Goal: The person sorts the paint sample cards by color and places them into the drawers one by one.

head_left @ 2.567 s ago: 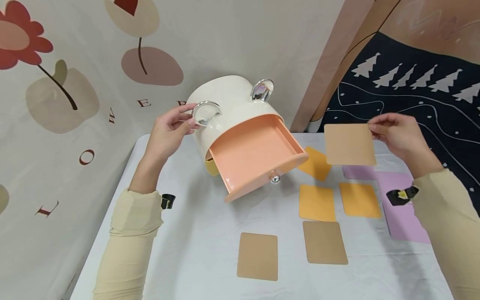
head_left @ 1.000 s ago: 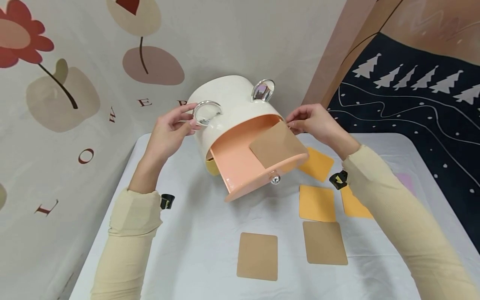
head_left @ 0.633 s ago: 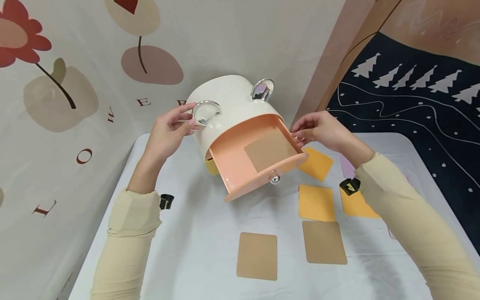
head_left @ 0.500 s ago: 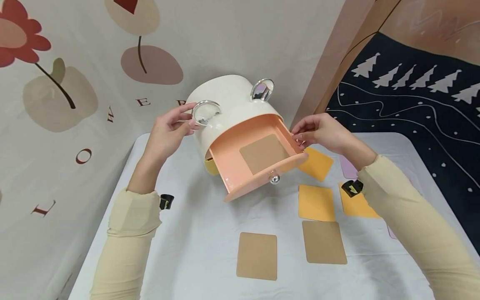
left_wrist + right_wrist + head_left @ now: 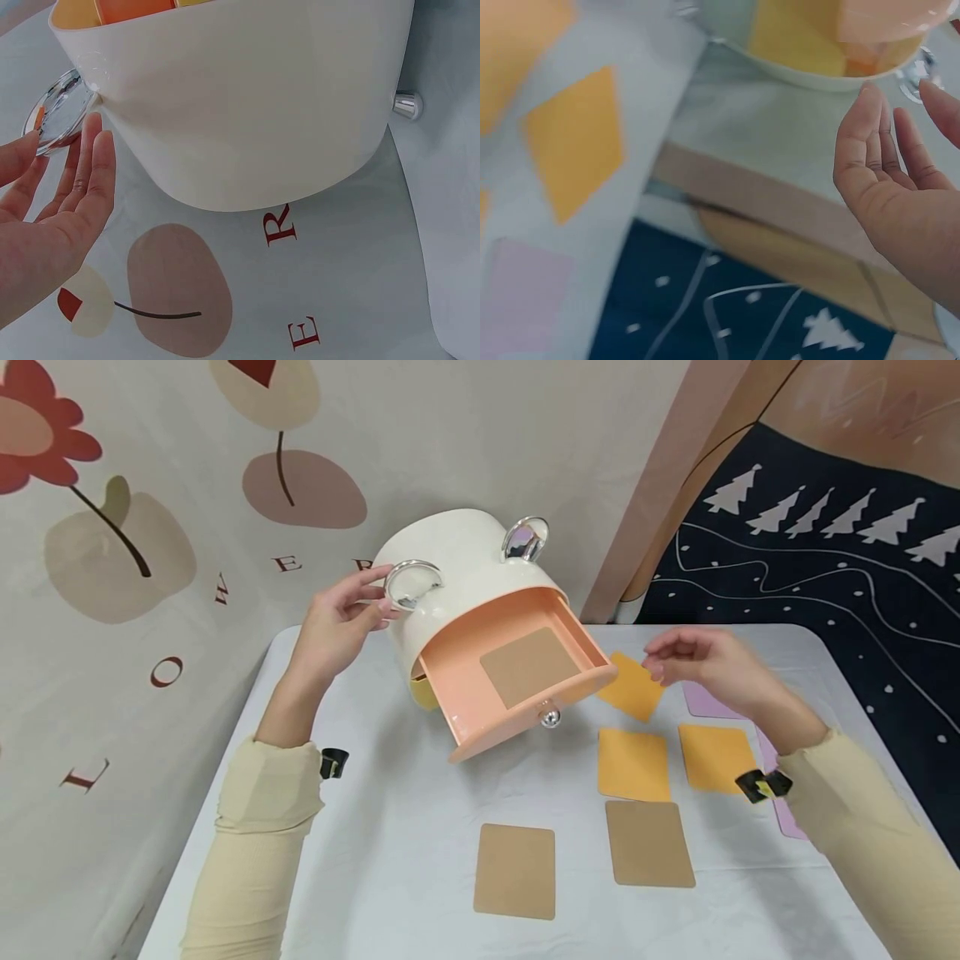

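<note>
My left hand point(image 5: 336, 631) holds the silver ring-shaped ear point(image 5: 412, 587) of a white rounded drawer box point(image 5: 467, 556); thumb and fingers stand on either side of that ear in the left wrist view. A peach drawer point(image 5: 465, 697) is pulled out of the box and has a round silver knob point(image 5: 551, 718). Flat inside it lies a brown square card point(image 5: 529, 667). To the right of the drawer my right hand point(image 5: 708, 664) is in the air with loosely bent fingers, holding nothing. An orange card point(image 5: 630, 689) lies beneath its fingertips in the head view.
Two more orange cards point(image 5: 633, 766) and two brown cards point(image 5: 514, 872) lie on the white-covered table point(image 5: 390, 877). Purple sheets point(image 5: 711, 702) lie at the right, partly behind the right arm. A yellow part point(image 5: 423, 694) shows below the drawer. A patterned cloth point(image 5: 315, 410) hangs behind the box.
The right hand carried a brown card from the right into the drawer, let go of it, and drew back to the right. The left hand has stayed at the ear.
</note>
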The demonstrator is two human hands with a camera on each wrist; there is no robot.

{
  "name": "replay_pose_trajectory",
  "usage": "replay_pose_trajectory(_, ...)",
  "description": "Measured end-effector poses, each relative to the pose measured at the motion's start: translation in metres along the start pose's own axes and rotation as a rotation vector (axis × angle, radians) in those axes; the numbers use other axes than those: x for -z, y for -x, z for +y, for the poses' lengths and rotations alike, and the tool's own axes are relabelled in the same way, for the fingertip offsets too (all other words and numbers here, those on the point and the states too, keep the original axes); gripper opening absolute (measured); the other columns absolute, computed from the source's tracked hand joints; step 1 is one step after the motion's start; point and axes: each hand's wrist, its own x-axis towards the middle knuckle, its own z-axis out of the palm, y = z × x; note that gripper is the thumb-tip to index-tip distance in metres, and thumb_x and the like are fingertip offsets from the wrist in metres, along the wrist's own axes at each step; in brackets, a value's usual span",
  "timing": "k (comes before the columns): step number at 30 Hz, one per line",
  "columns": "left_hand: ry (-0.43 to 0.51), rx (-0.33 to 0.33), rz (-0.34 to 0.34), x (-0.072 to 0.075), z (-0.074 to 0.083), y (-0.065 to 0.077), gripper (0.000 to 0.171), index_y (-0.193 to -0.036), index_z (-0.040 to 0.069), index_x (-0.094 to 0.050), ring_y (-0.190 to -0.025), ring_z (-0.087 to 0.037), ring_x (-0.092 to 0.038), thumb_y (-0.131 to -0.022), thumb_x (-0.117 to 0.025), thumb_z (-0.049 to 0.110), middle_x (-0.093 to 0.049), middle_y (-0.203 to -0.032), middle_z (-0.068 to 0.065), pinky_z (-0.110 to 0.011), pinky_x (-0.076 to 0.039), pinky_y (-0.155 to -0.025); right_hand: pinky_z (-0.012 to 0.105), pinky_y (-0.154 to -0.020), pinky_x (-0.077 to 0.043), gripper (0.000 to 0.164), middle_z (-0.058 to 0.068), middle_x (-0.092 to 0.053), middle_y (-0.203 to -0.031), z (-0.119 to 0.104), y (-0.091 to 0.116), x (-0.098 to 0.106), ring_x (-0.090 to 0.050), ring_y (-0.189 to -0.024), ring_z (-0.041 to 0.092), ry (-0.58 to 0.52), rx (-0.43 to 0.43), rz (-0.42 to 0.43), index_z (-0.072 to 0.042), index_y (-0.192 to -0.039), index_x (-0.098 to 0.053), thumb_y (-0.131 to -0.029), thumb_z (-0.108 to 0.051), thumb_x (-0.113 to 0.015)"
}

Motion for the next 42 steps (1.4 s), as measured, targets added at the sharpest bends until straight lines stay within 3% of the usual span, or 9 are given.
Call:
replay_pose_trajectory(8, 0.002, 0.006, -0.001, -0.001, 0.0, 0.0, 0.039, -0.129, 0.012, -0.052, -0.086, -0.015, -0.061, -0.09, -0.057, 0.009, -0.057, -0.112, -0.017, -0.021, -0.052, -0.076, 0.023, -0.073, -0.053, 0.03, 0.021, -0.056, -0.101, 0.061, 0.04, -0.014, -0.058, -0.084, 0.015, 0.007, -0.056, -0.055, 0.01, -0.114, -0.05, -0.087, -0.001, -0.057)
replay_pose_trajectory(14, 0.005, 0.009, -0.002, -0.001, 0.001, 0.0, 0.04, -0.129, 0.012, -0.052, -0.086, -0.016, -0.061, -0.09, -0.058, 0.009, -0.057, -0.112, -0.017, -0.021, -0.052, -0.076, 0.021, -0.067, -0.049, 0.033, 0.013, -0.057, -0.096, 0.102, 0.068, -0.033, -0.053, -0.083, 0.012, 0.125, -0.064, -0.042, 0.009, -0.112, -0.053, -0.084, -0.005, -0.064)
replay_pose_trajectory(21, 0.006, 0.012, -0.005, 0.0, 0.001, 0.001, 0.04, -0.13, 0.012, -0.052, -0.086, -0.013, -0.06, -0.09, -0.058, 0.009, -0.056, -0.113, -0.017, -0.021, -0.052, -0.076, 0.023, -0.067, -0.044, 0.044, 0.006, -0.051, -0.09, 0.135, 0.094, -0.057, -0.045, -0.08, 0.015, 0.262, -0.043, -0.033, 0.002, -0.103, -0.058, -0.07, -0.018, -0.079)
replay_pose_trajectory(27, 0.003, 0.008, 0.0, 0.0, 0.001, 0.001, 0.04, -0.129, 0.012, -0.052, -0.086, -0.015, -0.061, -0.09, -0.057, 0.008, -0.056, -0.112, -0.017, -0.021, -0.052, -0.076, 0.021, -0.064, -0.042, 0.046, 0.003, -0.047, -0.084, 0.151, 0.104, -0.068, -0.04, -0.078, 0.015, 0.363, -0.04, 0.016, -0.001, -0.095, -0.058, -0.061, -0.019, -0.084)
replay_pose_trajectory(34, -0.003, 0.01, 0.002, 0.0, 0.001, 0.001, 0.04, -0.13, 0.012, -0.052, -0.088, -0.02, -0.06, -0.09, -0.058, 0.009, -0.056, -0.112, -0.017, -0.021, -0.052, -0.076, 0.024, -0.059, -0.035, 0.046, 0.002, -0.041, -0.079, 0.155, 0.105, -0.075, -0.036, -0.075, 0.016, 0.442, -0.029, 0.038, -0.003, -0.09, -0.055, -0.056, -0.012, -0.085)
replay_pose_trajectory(38, -0.016, 0.013, 0.0, 0.0, 0.001, 0.0, 0.04, -0.13, 0.013, -0.052, -0.089, -0.022, -0.06, -0.09, -0.057, 0.01, -0.056, -0.113, -0.017, -0.022, -0.052, -0.077, 0.023, -0.059, -0.036, 0.042, 0.002, -0.041, -0.08, 0.155, 0.103, -0.076, -0.037, -0.075, 0.015, 0.423, -0.019, 0.038, -0.004, -0.086, -0.052, -0.058, -0.004, -0.083)
replay_pose_trajectory(42, -0.016, 0.013, -0.005, 0.0, 0.0, 0.001, 0.04, -0.13, 0.013, -0.052, -0.091, -0.024, -0.06, -0.09, -0.057, 0.01, -0.056, -0.113, -0.017, -0.025, -0.052, -0.078, 0.021, -0.055, -0.037, 0.033, 0.002, -0.044, -0.076, 0.151, 0.102, -0.071, -0.04, -0.07, 0.011, 0.331, -0.024, -0.001, -0.004, -0.084, -0.05, -0.065, 0.003, -0.077)
